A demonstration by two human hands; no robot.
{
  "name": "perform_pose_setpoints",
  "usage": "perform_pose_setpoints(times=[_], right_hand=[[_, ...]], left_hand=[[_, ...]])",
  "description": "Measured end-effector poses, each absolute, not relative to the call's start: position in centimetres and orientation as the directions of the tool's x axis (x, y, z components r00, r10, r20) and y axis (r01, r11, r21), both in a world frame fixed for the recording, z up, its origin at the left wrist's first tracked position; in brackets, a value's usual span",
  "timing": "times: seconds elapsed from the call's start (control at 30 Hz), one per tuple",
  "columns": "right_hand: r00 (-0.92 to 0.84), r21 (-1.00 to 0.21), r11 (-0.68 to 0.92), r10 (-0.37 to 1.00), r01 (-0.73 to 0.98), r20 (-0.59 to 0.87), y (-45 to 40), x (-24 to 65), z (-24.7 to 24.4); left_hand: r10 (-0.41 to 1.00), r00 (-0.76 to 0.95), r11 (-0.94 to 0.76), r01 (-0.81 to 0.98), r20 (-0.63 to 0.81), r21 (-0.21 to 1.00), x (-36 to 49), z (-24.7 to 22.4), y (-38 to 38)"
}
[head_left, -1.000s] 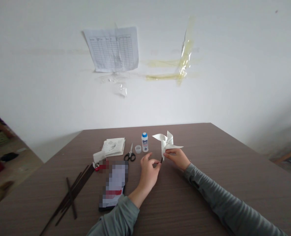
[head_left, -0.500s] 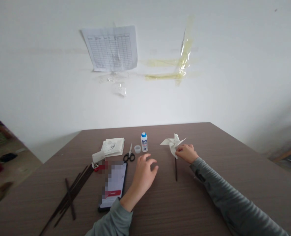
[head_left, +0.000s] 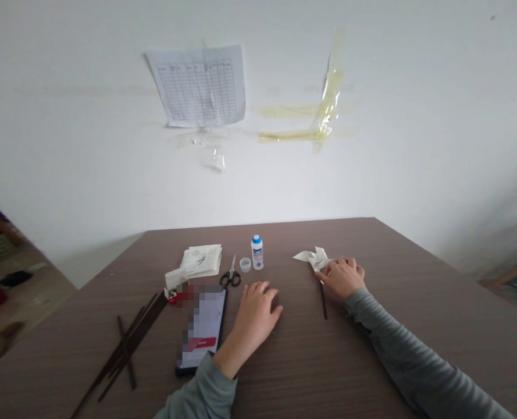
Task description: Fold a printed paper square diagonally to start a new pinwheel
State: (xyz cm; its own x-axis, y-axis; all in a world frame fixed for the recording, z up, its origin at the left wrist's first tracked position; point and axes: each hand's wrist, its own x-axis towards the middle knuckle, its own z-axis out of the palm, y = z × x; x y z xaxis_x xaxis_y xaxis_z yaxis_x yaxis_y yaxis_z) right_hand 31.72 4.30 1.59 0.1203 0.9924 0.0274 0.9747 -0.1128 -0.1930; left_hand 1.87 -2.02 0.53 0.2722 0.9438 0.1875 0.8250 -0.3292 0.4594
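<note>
The right hand lies against a paper pinwheel on the table, grip unclear, the empty left hand resting well apart; pressing down could crush the thin blades or snap the dark stick.

My grey sleeve carries fine, darker ribbed stripes, and the white paper pinwheel stands out pale against the brown, fine-grained tabletop. Near the far edge of the table, the white glue bottle has a blue cap and the scissors have black handles, while the thin stick is dark brown. Yellowed tape streaks the white wall.
</note>
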Motion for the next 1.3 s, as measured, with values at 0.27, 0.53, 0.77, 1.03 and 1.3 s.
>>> perform_pose_setpoints(times=[0.27,0.53,0.77,1.03,1.3], right_hand=[[0.09,-0.127,-0.086,0.996,0.988,0.023,3.3,30.8,-0.2],[0.141,-0.079,-0.138,0.989,0.987,0.038,4.8,34.3,-1.8],[0.213,-0.142,-0.205,0.976,0.968,0.045,6.1,39.3,-1.6],[0.251,-0.233,-0.206,0.951,0.95,0.182,7.6,42.8,-3.4],[0.339,-0.281,-0.276,0.917,0.919,0.208,7.9,44.8,-3.4]], left_hand=[[0.953,0.29,-0.3,0.848,0.092,0.437,2.3,1.7,-2.9],[0.952,0.277,-0.222,0.918,-0.129,0.328,2.9,5.5,-4.2],[0.95,0.282,-0.227,0.918,-0.132,0.325,2.8,5.6,-4.1],[0.948,0.293,-0.24,0.915,-0.126,0.326,2.6,5.1,-3.9],[0.944,0.31,-0.261,0.91,-0.111,0.322,2.3,4.7,-3.8]])
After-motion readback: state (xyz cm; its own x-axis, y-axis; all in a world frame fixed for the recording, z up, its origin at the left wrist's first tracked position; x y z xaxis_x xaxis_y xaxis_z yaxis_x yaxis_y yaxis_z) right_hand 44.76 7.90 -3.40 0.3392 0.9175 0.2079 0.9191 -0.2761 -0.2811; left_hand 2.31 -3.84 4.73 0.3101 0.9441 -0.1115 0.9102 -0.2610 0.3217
